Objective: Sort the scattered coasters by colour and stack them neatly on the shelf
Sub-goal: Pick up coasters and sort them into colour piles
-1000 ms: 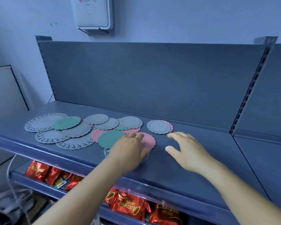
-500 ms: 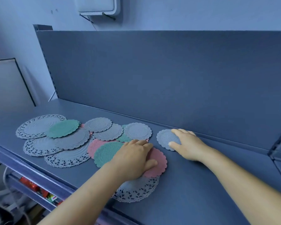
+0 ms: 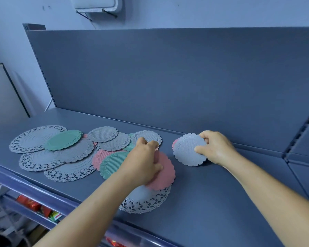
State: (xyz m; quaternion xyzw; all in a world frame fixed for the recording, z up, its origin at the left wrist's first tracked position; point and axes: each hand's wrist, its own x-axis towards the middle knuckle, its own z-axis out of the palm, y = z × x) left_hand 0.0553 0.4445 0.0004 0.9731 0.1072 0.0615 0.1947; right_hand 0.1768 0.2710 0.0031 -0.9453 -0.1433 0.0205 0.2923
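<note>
Your right hand (image 3: 214,147) pinched a grey coaster (image 3: 189,152) at its right edge, tilted up off the shelf (image 3: 212,202); a pink edge showed behind it at far left, probably a second coaster. Your left hand (image 3: 143,164) was curled onto a pink coaster (image 3: 163,172), thumb on top, over a grey lace doily (image 3: 146,200). The other grey, green and pink coasters lay overlapped to the left. Red packets (image 3: 34,205) sat on the lower shelf.

Both arms reach forward, left hand (image 3: 144,162) and right hand (image 3: 215,148) curled in a grip.
</note>
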